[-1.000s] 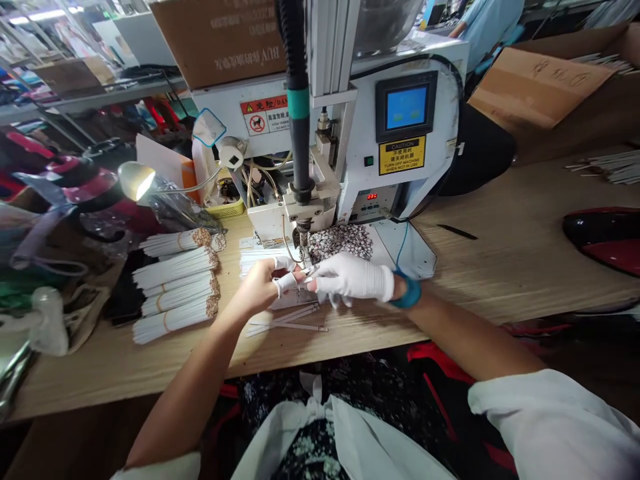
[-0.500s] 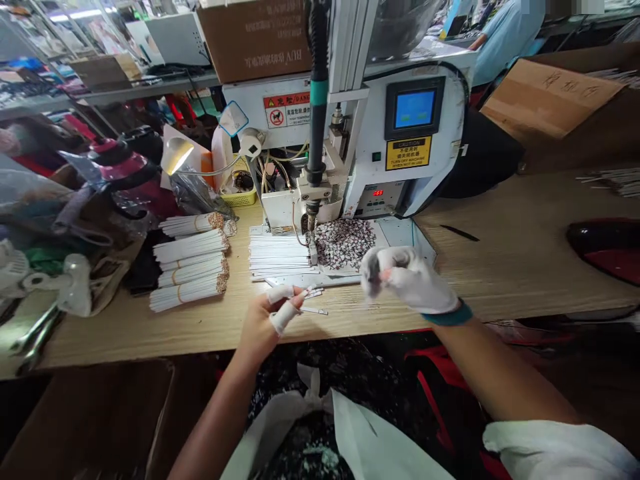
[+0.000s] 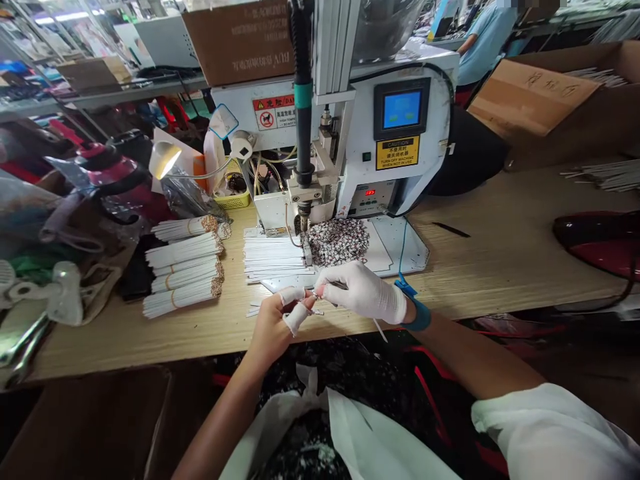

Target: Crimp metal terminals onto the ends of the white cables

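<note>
My left hand, with white finger covers on thumb and forefinger, is pinched at the table's front, its tips meeting those of my right hand. What lies between the tips is too small to name. My right hand, in a white glove with a teal wrist band, is closed with thumb and forefinger together; a thin white strip juts out below it past the table edge. Just behind are a row of white strips and a heap of small dark-and-white parts under the machine's soldering head.
The white machine with a blue screen stands behind my hands. Bundled white strips lie left, near a clip fan. A dark pen-like tool and open carton are right. A person sits beyond.
My right hand has moved left from beside the parts heap to meet my left hand's fingertips. My left hand has shifted slightly right. The camera view has moved a little.
</note>
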`<state>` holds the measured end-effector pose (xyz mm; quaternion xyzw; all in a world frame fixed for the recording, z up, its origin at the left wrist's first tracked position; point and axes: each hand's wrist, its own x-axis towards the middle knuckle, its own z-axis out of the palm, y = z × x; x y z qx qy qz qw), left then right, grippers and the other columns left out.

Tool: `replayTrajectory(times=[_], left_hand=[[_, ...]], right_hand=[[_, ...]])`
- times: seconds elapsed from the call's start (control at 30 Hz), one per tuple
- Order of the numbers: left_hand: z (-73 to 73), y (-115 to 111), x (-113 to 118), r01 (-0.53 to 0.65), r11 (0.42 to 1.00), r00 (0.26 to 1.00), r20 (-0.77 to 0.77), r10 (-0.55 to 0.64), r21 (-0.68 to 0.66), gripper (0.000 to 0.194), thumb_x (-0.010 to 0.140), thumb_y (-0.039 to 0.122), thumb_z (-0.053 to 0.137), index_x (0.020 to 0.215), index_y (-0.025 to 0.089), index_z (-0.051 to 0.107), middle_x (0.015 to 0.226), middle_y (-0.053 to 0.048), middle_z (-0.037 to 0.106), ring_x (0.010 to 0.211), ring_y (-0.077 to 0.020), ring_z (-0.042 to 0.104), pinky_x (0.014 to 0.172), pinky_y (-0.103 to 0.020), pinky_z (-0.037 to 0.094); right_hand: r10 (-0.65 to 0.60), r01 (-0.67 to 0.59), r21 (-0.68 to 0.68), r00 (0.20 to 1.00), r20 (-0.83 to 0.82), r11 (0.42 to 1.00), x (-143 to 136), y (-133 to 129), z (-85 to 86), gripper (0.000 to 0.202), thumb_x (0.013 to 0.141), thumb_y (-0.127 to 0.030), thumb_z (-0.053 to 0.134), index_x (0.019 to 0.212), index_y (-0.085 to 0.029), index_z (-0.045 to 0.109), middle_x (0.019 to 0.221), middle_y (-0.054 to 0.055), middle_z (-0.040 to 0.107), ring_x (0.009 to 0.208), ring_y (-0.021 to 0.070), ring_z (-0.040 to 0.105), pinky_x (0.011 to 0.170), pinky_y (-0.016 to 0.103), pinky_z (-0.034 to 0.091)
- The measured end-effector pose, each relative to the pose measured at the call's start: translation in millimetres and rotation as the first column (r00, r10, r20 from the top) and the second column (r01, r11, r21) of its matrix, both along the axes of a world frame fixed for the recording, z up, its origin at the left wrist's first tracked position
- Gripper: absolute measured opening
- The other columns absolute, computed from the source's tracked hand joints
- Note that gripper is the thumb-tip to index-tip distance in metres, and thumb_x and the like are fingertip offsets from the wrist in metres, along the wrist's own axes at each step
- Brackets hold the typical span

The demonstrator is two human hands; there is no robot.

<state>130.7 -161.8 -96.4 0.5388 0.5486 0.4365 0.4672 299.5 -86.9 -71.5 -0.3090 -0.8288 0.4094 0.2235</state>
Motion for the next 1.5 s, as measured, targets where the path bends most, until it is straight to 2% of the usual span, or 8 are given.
replayTrajectory(times=[0.27, 0.47, 0.57, 0.67, 0.83, 0.97, 1.1, 1.5], left_hand=[[-7.9, 3.8, -2.2, 0.028, 0.999, 0.999, -0.035, -0.028, 0.017, 0.04, 0.082, 0.052, 0.059, 0.063, 0.017, 0.058, 0.059, 0.001, 0.05, 0.058, -0.012, 0.043, 0.055, -0.024, 0.036], [-33.3, 12.2, -14.5, 0.007, 0.987, 0.899, -0.433, 0.065, 0.161, 0.019, 0.082, 0.031, 0.061, 0.076, 0.016, 0.071, 0.073, -0.005, 0.064, 0.071, -0.0183, 0.054, 0.066, -0.029, 0.041], [-33.6, 14.6, 3.1, -0.058, 0.942, 0.919, -0.351, 0.181, 0.332, 0.017, 0.081, 0.028, 0.061, 0.089, 0.018, 0.071, 0.089, -0.009, 0.066, 0.085, -0.0212, 0.057, 0.078, -0.034, 0.046], [-24.0, 17.1, 34.9, 0.058, 0.975, 0.997, -0.053, -0.047, 0.214, 0.025, 0.083, 0.037, 0.063, 0.099, 0.018, 0.062, 0.087, -0.006, 0.062, 0.08, -0.0176, 0.059, 0.075, -0.031, 0.049], [-14.8, 27.5, 46.0, 0.286, 0.951, 0.91, 0.343, -0.23, -0.119, 0.046, 0.071, 0.058, 0.069, 0.087, 0.018, 0.052, 0.072, 0.002, 0.052, 0.054, -0.0112, 0.053, 0.053, -0.026, 0.047], [-14.5, 36.0, 2.0, 0.215, 0.967, 0.97, 0.142, -0.196, -0.134, 0.038, 0.067, 0.05, 0.072, 0.072, 0.016, 0.054, 0.067, 0.0, 0.053, 0.058, -0.0119, 0.053, 0.057, -0.025, 0.047], [-6.0, 48.6, -43.4, 0.066, 0.995, 0.987, -0.141, -0.077, -0.081, 0.03, 0.069, 0.045, 0.066, 0.074, 0.016, 0.06, 0.067, -0.001, 0.057, 0.062, -0.0132, 0.049, 0.057, -0.024, 0.041], [9.5, 94.9, -60.5, 0.134, 0.981, 0.958, -0.233, -0.164, -0.14, 0.042, 0.063, 0.058, 0.066, 0.064, 0.017, 0.056, 0.054, 0.003, 0.048, 0.05, -0.0096, 0.037, 0.048, -0.023, 0.028]], right_hand=[[-0.035, 0.035, 0.0, 0.999, -0.002, 0.999, -3.2, 2.1, -7.6, 0.024, 0.084, -0.024, 0.052, 0.068, -0.014, 0.067, 0.057, -0.002, 0.055, 0.058, 0.0108, 0.049, 0.059, 0.023, 0.034], [-0.169, 0.133, -0.218, 0.973, -0.155, 0.967, 10.8, 17.5, -23.5, 0.021, 0.088, -0.031, 0.051, 0.091, -0.016, 0.066, 0.06, -0.003, 0.055, 0.049, 0.0095, 0.042, 0.049, 0.023, 0.032], [-0.484, 0.305, -0.434, 0.779, -0.398, 0.848, 9.8, 15.1, -33.4, 0.025, 0.091, -0.04, 0.048, 0.103, -0.021, 0.059, 0.07, -0.002, 0.059, 0.045, 0.0084, 0.041, 0.042, 0.021, 0.032], [-0.642, 0.503, -0.4, 0.573, -0.509, 0.766, 0.3, 2.9, -42.2, 0.025, 0.09, -0.046, 0.052, 0.102, -0.024, 0.059, 0.094, 0.004, 0.064, 0.071, 0.0136, 0.06, 0.057, 0.024, 0.048], [-0.475, 0.433, -0.194, 0.786, -0.396, 0.88, 0.9, -0.6, -46.3, 0.029, 0.096, -0.043, 0.045, 0.105, -0.023, 0.063, 0.103, 0.007, 0.066, 0.09, 0.0195, 0.064, 0.073, 0.031, 0.053], [-0.331, 0.346, 0.16, 0.937, -0.114, 0.924, 10.2, 35.6, -36.0, 0.022, 0.093, -0.029, 0.05, 0.1, -0.019, 0.069, 0.1, 0.007, 0.07, 0.09, 0.0208, 0.064, 0.079, 0.033, 0.05], [-0.404, 0.243, 0.462, 0.868, 0.289, 0.853, -0.9, 78.2, -28.1, 0.023, 0.087, -0.014, 0.053, 0.095, -0.016, 0.074, 0.1, 0.01, 0.069, 0.091, 0.0226, 0.063, 0.077, 0.032, 0.046], [-0.316, 0.303, 0.131, 0.945, 0.089, 0.944, -10.6, 97.1, -14.0, 0.008, 0.075, -0.023, 0.065, 0.071, -0.017, 0.061, 0.072, 0.002, 0.065, 0.069, 0.0158, 0.059, 0.063, 0.027, 0.041]])
